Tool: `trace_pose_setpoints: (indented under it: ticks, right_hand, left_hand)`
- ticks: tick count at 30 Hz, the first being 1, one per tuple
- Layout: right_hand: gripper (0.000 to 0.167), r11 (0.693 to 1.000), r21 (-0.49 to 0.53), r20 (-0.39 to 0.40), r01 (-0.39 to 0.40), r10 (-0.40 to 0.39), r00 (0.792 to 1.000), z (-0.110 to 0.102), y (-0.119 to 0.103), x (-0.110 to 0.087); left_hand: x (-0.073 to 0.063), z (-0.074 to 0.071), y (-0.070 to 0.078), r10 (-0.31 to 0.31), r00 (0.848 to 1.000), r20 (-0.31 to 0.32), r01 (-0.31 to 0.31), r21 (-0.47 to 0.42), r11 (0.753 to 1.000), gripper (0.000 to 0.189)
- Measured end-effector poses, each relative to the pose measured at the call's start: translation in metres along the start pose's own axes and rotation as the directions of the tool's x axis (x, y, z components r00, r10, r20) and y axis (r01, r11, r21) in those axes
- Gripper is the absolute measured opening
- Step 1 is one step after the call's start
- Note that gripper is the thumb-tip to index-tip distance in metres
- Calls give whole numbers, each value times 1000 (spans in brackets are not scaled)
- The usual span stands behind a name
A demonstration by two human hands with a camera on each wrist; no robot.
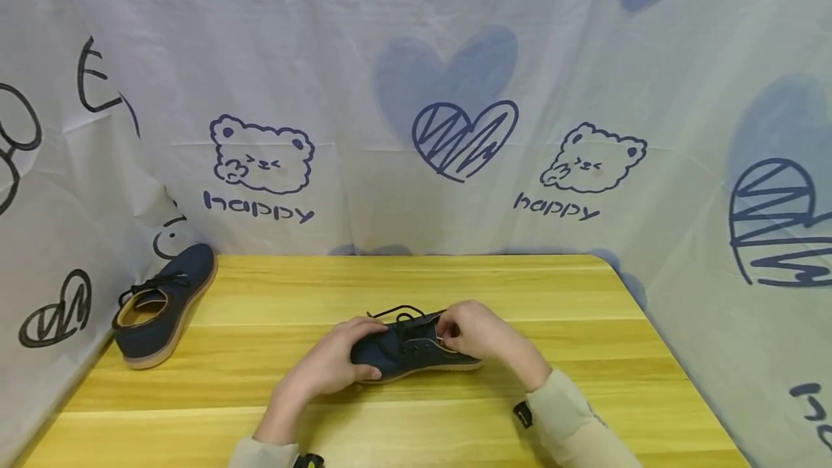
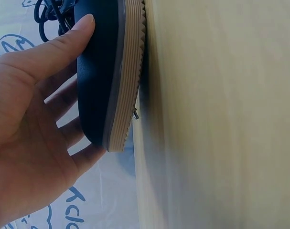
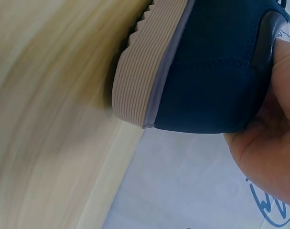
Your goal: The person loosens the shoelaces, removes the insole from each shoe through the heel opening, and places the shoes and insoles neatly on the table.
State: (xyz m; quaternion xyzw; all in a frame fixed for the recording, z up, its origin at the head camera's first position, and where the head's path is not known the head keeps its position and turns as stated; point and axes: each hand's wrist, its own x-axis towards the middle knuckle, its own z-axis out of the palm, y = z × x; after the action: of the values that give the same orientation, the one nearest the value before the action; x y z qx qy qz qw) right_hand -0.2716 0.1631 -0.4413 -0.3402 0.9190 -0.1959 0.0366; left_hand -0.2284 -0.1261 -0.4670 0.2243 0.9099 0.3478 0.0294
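A dark blue lace-up shoe with a ribbed tan sole lies on the table, its toe pointing left. My left hand grips the toe end, thumb on the near side and fingers across the far side. At the shoe's ankle opening is my right hand, its curled fingers at the collar and partly inside; the fingertips are hidden. In the right wrist view this hand is against the heel end. Black laces lie loosely over the top, one end reaching left.
The matching dark blue shoe lies at the table's left edge, against the curtain, with its laces tied. The wooden table has light yellow grain. A white printed curtain encloses the back and both sides.
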Motion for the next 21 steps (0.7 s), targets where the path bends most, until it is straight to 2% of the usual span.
trace_pose_setpoints:
  ticks: [10, 17, 21]
  right_hand:
    - [5, 995, -84, -18, 53, -55, 998, 3, -2, -1]
    - [6, 995, -87, -60, 44, -49, 997, 3, 0, -1]
    - [8, 998, -54, -50, 22, -24, 998, 2, 3, 1]
  left_hand:
    - [-2, 0, 1, -8, 1000, 2, 8, 0, 1000, 67]
    - [-1, 0, 1, -9, 1000, -5, 9, 0, 1000, 66]
    - [-1, 1, 1, -14, 1000, -1, 14, 8, 1000, 66]
